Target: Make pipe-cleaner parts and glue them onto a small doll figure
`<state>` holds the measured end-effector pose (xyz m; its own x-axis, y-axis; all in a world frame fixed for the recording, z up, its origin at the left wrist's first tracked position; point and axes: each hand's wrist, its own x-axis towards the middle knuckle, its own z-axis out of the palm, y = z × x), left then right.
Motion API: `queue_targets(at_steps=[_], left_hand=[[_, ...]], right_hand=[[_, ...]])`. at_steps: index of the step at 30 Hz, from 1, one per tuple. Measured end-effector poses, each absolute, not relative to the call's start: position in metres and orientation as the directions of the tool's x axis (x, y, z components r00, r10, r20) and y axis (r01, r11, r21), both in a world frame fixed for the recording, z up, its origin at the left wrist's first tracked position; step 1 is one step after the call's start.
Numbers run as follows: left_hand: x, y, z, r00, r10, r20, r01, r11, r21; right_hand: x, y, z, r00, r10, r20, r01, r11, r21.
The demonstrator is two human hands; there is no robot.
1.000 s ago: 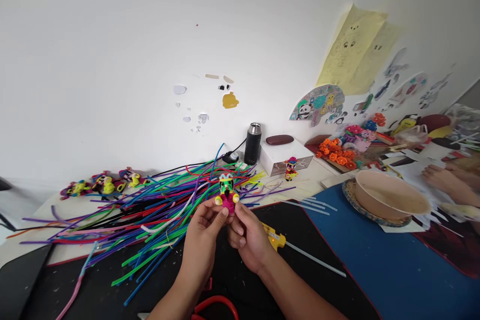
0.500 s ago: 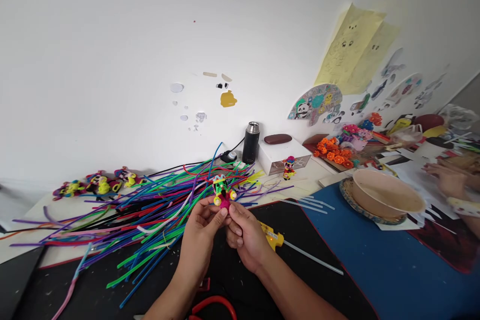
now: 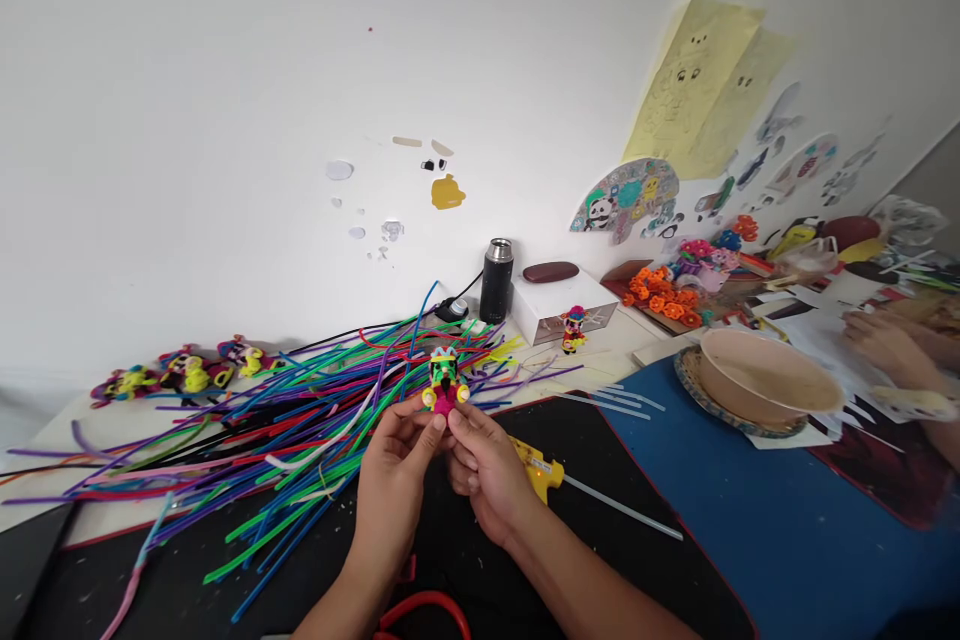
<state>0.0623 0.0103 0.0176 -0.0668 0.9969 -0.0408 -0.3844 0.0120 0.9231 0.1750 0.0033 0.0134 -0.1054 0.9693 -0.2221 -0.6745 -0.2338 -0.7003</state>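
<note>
A small pipe-cleaner figure (image 3: 445,396) with a green face, yellow hands and a magenta lower body is held upright between both hands. My left hand (image 3: 397,455) pinches its lower left side, and my right hand (image 3: 484,465) grips the lower right, thumbs nearly meeting at the base. Behind and to the left spreads a pile of colourful pipe cleaners (image 3: 300,450). Partly hidden by my right hand, a yellow hot glue gun (image 3: 541,472) lies on the black mat with a glue stick (image 3: 622,507) sticking out. Red scissor handles (image 3: 427,604) show below my wrists.
Several finished figures (image 3: 184,370) lie at the far left, and another figure (image 3: 574,330) stands by a white box (image 3: 559,305). A black flask (image 3: 496,282) is against the wall. On the blue mat sits a beige bowl (image 3: 772,385); another person's hands (image 3: 892,345) are beyond it.
The view has shifted slightly, so most things sit a little left and higher. Both hands keep hold of the figure, its face now turned more toward me.
</note>
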Motion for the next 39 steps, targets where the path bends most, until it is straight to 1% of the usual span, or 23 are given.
queue_targets(at_steps=[6,19,28,39], left_hand=[[0.062,0.01,0.014,-0.077,0.997,-0.028,-0.392,-0.004,0.92],[0.06,0.009,0.007,-0.082,0.995,-0.051,-0.37,0.017,0.929],[0.063,0.008,0.013,-0.106,0.991,-0.083,-0.386,0.036,0.922],[0.063,0.007,0.011,-0.107,0.99,-0.087,-0.4,0.037,0.916]], right_hand=[[0.175,0.004,0.012,-0.1,0.968,-0.231,-0.679,-0.236,-0.695],[0.175,0.003,0.011,-0.1,0.967,-0.233,-0.685,-0.236,-0.69],[0.175,0.003,0.01,-0.113,0.97,-0.215,-0.685,-0.233,-0.69],[0.175,0.003,0.012,-0.104,0.966,-0.235,-0.686,-0.24,-0.686]])
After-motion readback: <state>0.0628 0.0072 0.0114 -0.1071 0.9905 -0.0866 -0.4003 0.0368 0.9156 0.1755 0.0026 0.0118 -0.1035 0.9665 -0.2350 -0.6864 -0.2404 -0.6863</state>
